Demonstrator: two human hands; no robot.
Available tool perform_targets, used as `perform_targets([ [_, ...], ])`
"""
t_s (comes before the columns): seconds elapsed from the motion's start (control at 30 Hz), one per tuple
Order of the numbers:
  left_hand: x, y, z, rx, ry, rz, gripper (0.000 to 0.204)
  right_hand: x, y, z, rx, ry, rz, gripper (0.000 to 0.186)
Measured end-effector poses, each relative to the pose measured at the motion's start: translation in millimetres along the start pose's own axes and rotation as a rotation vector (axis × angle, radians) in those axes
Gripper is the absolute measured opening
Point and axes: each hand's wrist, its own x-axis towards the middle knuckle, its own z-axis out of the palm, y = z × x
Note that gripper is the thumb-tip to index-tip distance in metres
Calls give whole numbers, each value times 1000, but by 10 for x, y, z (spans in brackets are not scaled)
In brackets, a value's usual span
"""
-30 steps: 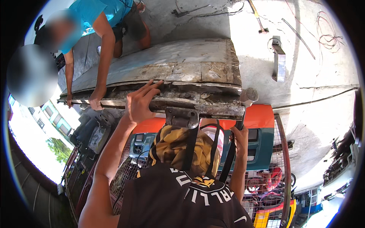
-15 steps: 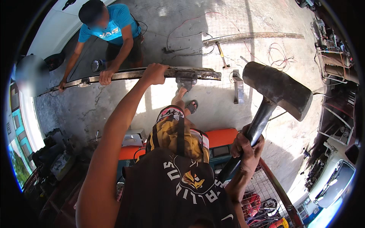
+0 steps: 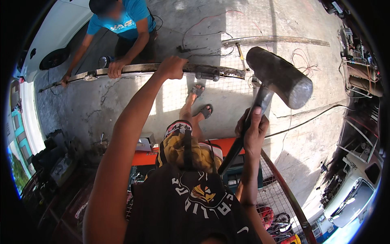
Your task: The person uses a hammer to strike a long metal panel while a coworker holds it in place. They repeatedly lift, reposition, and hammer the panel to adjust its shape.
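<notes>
Concrete floor (image 3: 122, 101) of an open yard, cracked and partly sunlit, with loose wires (image 3: 211, 36) and a long metal strip (image 3: 280, 40) lying on it near the top of the view. A white car (image 3: 53, 44) stands at upper left; cluttered machinery fills the right rim.

Left hand (image 3: 172, 67): arm stretched forward, fingers closed over the top edge of a long rusty bar (image 3: 150, 69) that runs roughly level across the upper middle of the view, above the floor. A small bracket (image 3: 207, 75) hangs beneath the bar just right of this hand.

Right hand (image 3: 254, 128): clenched around the dark handle of a sledgehammer (image 3: 280, 77), thumb laid along the shaft. The heavy cylindrical head is raised at upper right, well apart from the bar, its worn face turned toward the lower right.

A second person in a blue shirt (image 3: 122, 20) leans in from the far side; both of that person's hands (image 3: 115, 67) rest on the bar's left portion.

Below the hands: the wearer's sandalled feet (image 3: 201, 99) on the floor, and an orange machine (image 3: 146, 156) beside a wire-mesh cage (image 3: 272, 191).
</notes>
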Motion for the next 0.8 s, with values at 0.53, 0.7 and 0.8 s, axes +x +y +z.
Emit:
perform_targets([
  [0.53, 112, -100, 2, 25, -34, -57, 54, 4, 446, -23, 95, -117, 152, 53],
  [0.7, 109, -97, -9, 50, -2, -11, 55, -333, 14, -13, 138, -140, 51, 56],
  [0.8, 109, -115, 17, 74, 17, 2, 55, -471, -257, 56, 115, -132, -49, 74],
])
